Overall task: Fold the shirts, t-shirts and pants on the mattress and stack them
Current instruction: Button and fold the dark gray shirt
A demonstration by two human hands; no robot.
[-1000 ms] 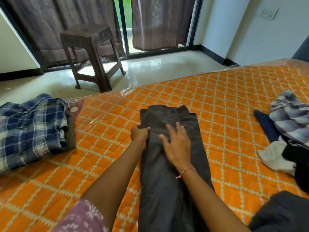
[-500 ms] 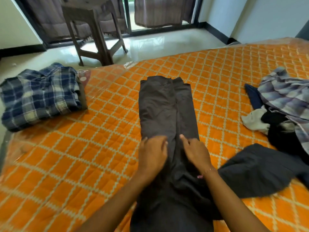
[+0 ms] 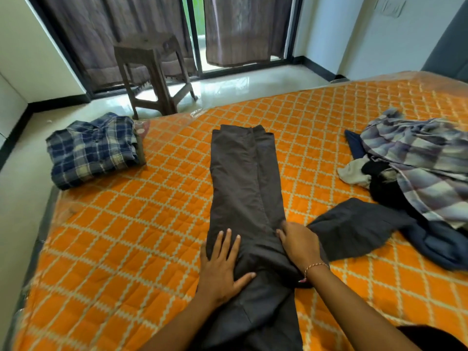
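Note:
Dark grey pants (image 3: 244, 178) lie lengthwise down the middle of the orange quilted mattress (image 3: 131, 239), legs laid one over the other. My left hand (image 3: 221, 268) lies flat with straight fingers on the left part of the pants. My right hand (image 3: 300, 245) presses on their right edge, its fingertips tucked at the fabric. A folded blue plaid shirt (image 3: 92, 149) rests at the mattress's far left corner on other folded cloth.
A loose pile (image 3: 415, 168) of a grey plaid shirt, white, black and navy garments lies at the right. A dark grey garment (image 3: 354, 226) lies just right of my right hand. A brown stool (image 3: 152, 72) stands on the floor beyond the mattress.
Both hands have slid down the pants toward me, from near the far end to the near part. My left hand has spread flat and my right hand has shifted to the right edge.

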